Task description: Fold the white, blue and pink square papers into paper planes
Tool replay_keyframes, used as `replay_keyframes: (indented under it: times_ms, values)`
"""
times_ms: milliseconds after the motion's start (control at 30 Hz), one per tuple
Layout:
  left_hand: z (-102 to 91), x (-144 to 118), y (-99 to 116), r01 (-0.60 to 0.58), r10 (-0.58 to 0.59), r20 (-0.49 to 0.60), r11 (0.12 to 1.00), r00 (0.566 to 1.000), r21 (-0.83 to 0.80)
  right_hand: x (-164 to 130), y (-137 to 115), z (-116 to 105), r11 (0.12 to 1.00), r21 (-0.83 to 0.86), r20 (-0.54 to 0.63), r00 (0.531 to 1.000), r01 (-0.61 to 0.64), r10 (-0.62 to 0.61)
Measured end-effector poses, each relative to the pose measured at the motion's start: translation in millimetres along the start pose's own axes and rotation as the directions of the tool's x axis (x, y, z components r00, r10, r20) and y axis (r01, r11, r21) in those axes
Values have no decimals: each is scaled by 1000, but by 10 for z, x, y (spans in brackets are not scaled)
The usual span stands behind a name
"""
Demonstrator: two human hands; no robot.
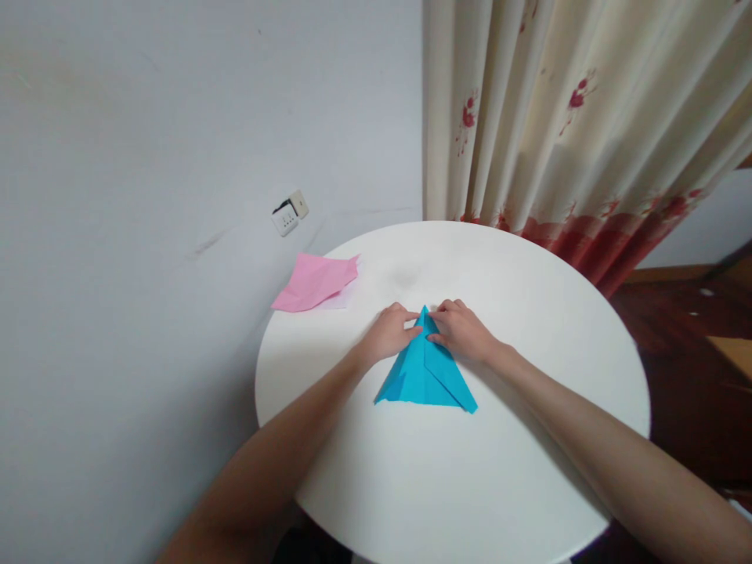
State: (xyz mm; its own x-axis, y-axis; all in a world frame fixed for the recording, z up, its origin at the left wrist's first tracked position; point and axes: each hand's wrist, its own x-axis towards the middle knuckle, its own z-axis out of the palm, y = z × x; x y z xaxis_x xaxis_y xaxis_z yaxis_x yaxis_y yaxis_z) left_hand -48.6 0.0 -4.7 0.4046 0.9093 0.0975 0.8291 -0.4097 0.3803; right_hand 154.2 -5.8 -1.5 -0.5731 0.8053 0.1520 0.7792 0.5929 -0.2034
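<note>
A blue sheet of paper (pixel 420 384), folded into a triangle with its point away from me, lies on the white round table (pixel 446 478). Its right side has a folded flap running down to the lower right corner. My left hand (pixel 391 332) grips the left edge near the tip, thumb and forefinger on the paper. On the opposite edge my right hand (pixel 464 329) has its thumb and fingers on the paper close to the tip. The fingertips of both hands nearly meet there and cover part of the upper edges.
Crumpled pink paper (pixel 320 280) lies at the table's far left edge, with a pale sheet partly under it. A grey-white wall (pixel 146 235) with a socket (pixel 285 219) stands to the left. Flowered curtains (pixel 558 117) hang behind the table.
</note>
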Motion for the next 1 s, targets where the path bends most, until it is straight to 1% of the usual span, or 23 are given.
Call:
replay_keyframes:
  times_ms: [67, 133, 200, 300, 333, 433, 500, 633, 767, 867, 1000]
  values:
    - [6, -1, 1, -7, 7, 4, 1000, 1000, -27, -1, -28, 11, 999, -15, 11, 999, -36, 37]
    - [9, -4, 9, -19, 20, 6, 999, 1000, -28, -5, -40, 23, 999, -14, 19, 999, -46, 46]
    - [18, -6, 24, -43, 43, -6, 999, 999, -9, -10, -40, 23, 999, -6, 19, 999, -48, 48]
    - [59, -1, 40, -108, 109, -31, 994, 994, 36, -16, -30, 2, 998, 1, 38, 998, -56, 56]
    - [79, 2, 40, -110, 112, -41, 993, 993, 51, -18, -25, -7, 998, 1, 48, 997, -58, 58]
    - [146, 9, 25, -31, 38, -64, 995, 997, 97, -23, -3, -20, 998, -4, 66, 996, -58, 59]
    - [175, 11, 7, 7, -1, -50, 992, 999, 123, -29, 15, -16, 998, -5, 69, 996, -55, 55]
    - [174, 17, -37, 14, -15, 7, 992, 1000, 128, -37, 49, 1, 999, 3, 74, 996, -51, 51]
    - [156, 18, -59, -2, -1, 23, 989, 1000, 148, -33, 59, -3, 998, 18, 87, 994, -60, 59]
    - [163, -1, -32, -37, 33, 21, 976, 999, 213, -29, 49, -19, 998, 19, 96, 993, -65, 63]
    - [137, -70, 68, -45, 33, 40, 943, 999, 331, -28, 36, -36, 997, 3, 109, 991, -77, 77]
